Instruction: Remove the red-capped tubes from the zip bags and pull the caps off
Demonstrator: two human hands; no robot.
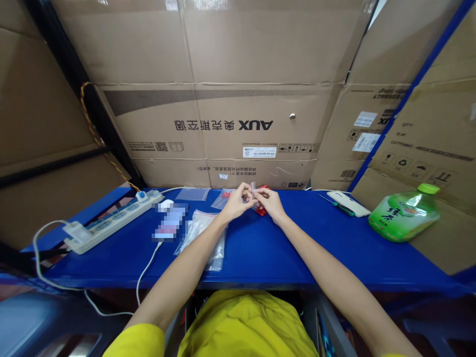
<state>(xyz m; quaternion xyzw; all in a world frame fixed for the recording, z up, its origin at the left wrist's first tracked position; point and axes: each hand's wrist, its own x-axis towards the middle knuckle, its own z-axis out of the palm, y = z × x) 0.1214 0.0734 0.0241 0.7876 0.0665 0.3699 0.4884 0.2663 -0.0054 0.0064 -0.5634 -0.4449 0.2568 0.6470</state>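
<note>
Over the blue table (282, 248), my left hand (238, 201) and my right hand (269, 202) meet near the far edge. Both pinch a small clear plastic bag (253, 193) between their fingertips. Red pieces (262, 210) show under and behind my right hand; what they are is unclear. Another small clear bag with red parts (223, 198) lies just left of my left hand. A pile of clear plastic bags (203, 233) rests under my left forearm.
A white power strip (111, 221) runs along the left, with a blurred phone (170, 222) on a white cable beside it. A green bottle (405, 213) lies on its side at right, near a white device (347, 202) and a screwdriver (340, 206). Cardboard boxes (238, 124) wall the back.
</note>
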